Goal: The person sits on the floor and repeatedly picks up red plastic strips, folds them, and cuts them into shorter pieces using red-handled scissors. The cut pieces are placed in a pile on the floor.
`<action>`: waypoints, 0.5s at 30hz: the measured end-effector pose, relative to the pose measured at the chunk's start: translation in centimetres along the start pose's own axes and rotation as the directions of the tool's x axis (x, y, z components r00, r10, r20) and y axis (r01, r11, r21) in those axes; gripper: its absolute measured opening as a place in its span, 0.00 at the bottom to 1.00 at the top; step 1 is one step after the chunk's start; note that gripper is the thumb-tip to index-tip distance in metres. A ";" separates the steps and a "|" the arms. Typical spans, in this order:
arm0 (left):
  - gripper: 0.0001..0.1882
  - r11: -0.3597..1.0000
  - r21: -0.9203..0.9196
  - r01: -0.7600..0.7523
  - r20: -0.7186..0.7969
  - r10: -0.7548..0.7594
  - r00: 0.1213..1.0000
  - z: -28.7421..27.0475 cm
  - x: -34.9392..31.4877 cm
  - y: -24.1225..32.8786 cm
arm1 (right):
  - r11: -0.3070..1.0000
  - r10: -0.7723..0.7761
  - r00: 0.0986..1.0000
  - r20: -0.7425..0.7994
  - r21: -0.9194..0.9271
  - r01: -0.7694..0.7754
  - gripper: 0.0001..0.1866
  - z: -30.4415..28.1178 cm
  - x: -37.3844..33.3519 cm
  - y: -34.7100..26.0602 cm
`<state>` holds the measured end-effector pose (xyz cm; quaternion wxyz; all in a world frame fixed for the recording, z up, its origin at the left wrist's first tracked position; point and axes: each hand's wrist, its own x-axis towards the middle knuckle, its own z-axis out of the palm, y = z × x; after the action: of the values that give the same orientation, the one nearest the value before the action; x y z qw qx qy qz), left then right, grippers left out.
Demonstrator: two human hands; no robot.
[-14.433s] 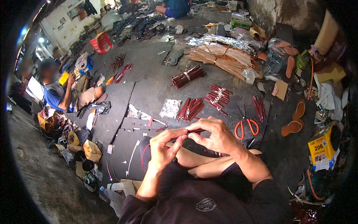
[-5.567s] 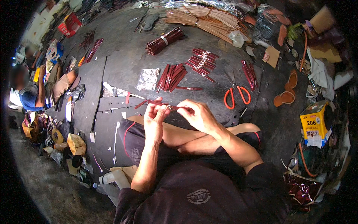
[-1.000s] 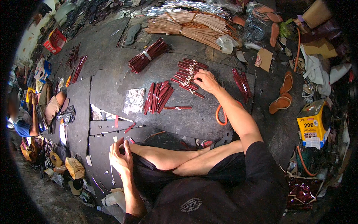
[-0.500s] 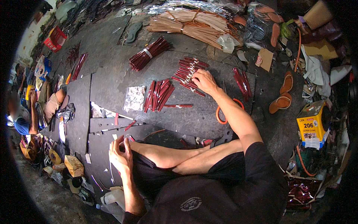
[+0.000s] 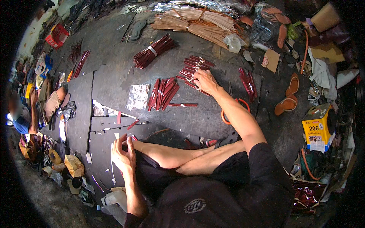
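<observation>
My right hand point(image 5: 205, 82) reaches over a row of short dark red straps point(image 5: 195, 65) with shiny metal buckles. Its fingers are closed at the near end of the row, on a buckled strap, though the fingertips are partly hidden. My left hand point(image 5: 123, 155) is raised beside my bent knee, its fingers curved, with a gap between thumb and fingers and nothing visible in it. Left of the row lies a pile of plain dark red straps point(image 5: 162, 94); one single strap point(image 5: 183, 104) lies below it. A clear bag of small shiny pieces point(image 5: 137, 97) sits beside the pile.
A tied bundle of dark red strips point(image 5: 153, 51) lies farther back, before a large tan bundle point(image 5: 190, 24). Orange-handled scissors point(image 5: 224, 117) lie beneath my right forearm. More red strips point(image 5: 248, 84), brown sandals point(image 5: 286, 105) and a yellow tin point(image 5: 316, 129) are rightward. Another person point(image 5: 23, 117) sits far left.
The view has shifted slightly. My right hand stays at the near end of the buckled row with only a small movement; my left hand keeps nearly the same pose.
</observation>
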<state>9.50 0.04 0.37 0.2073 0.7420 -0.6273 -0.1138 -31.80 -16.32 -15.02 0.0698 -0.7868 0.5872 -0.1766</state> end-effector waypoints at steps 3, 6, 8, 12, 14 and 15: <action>0.16 0.999 -0.004 0.031 0.022 -0.031 0.999 -0.3 0.2 0.0 | 0.997 0.045 0.999 -0.008 0.063 -0.044 0.08 0.0 0.1 -0.2; 0.17 1.000 -0.007 -0.004 0.006 0.004 1.000 -0.3 0.2 0.4 | 0.969 0.138 0.987 -0.084 0.217 -0.117 0.08 -0.8 -0.7 0.7; 0.17 0.999 -0.006 -0.046 -0.030 0.046 0.998 -0.1 0.1 -0.1 | 0.973 0.154 0.976 -0.152 0.197 -0.123 0.08 -3.3 -1.0 1.0; 0.13 0.996 -0.038 -0.083 -0.113 0.078 0.991 0.1 -0.6 -0.7 | 0.954 0.283 0.933 -0.224 0.162 -0.251 0.09 -10.3 -4.4 3.6; 0.13 0.994 -0.057 -0.096 -0.104 0.090 0.991 0.1 -0.7 -0.3 | 0.918 0.394 0.866 -0.307 0.177 -0.355 0.11 -12.9 -7.9 7.0; 0.14 0.993 -0.040 -0.111 -0.111 0.106 0.988 0.3 -0.8 -0.6 | 0.845 0.535 0.791 -0.297 0.186 -0.502 0.11 -13.9 -9.8 8.3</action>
<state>9.73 0.88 -0.26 0.2641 0.7071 -0.6516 -0.0761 -46.72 -8.15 -6.68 0.0521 -0.5490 0.7740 -0.3110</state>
